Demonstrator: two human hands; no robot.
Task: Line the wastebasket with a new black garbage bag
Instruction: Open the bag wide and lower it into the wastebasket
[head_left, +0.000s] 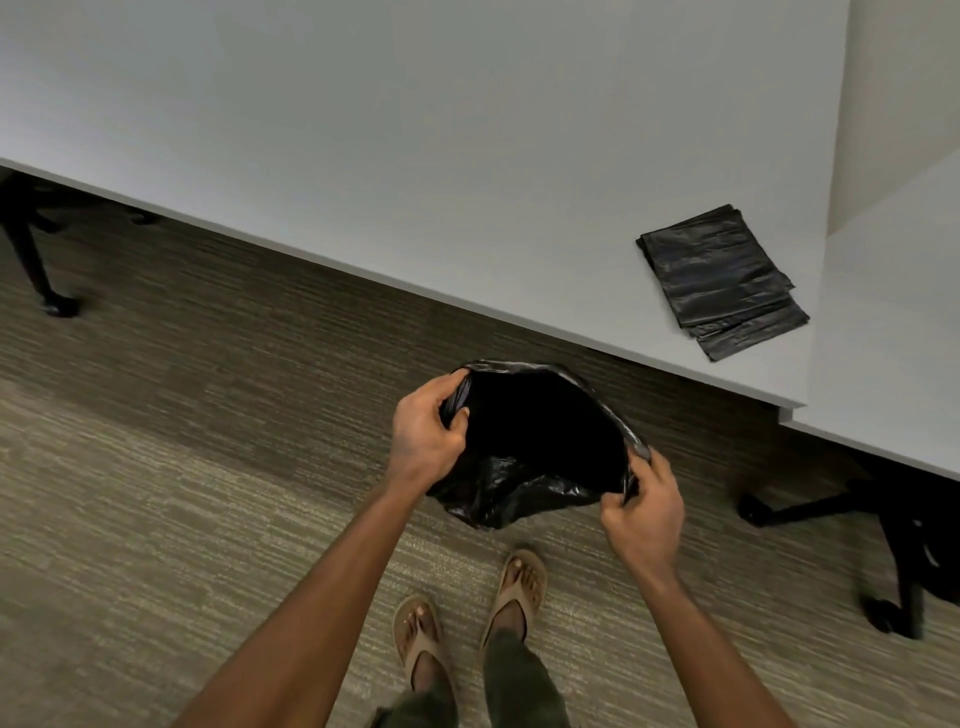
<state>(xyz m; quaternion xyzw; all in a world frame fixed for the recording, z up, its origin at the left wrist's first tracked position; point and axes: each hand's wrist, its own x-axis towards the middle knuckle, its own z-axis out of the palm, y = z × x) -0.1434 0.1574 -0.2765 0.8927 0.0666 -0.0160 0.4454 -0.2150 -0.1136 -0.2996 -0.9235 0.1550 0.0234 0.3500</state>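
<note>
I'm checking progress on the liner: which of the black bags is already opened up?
The black garbage bag held between the left hand and right hand, mouth spread wide. The folded bags lie flat on the table.

One head-worn wide-angle view looks steeply down from standing height: carpeted floor (182, 467) fills the lower frame, the grey counter (415, 156) the top, both forearms close below.

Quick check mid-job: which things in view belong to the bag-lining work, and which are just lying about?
In the job:
- open black bag
- left hand and right hand, each gripping its rim
- stack of folded bags, spares

Lying about:
- desk
- chair legs

No wastebasket shows.
</note>
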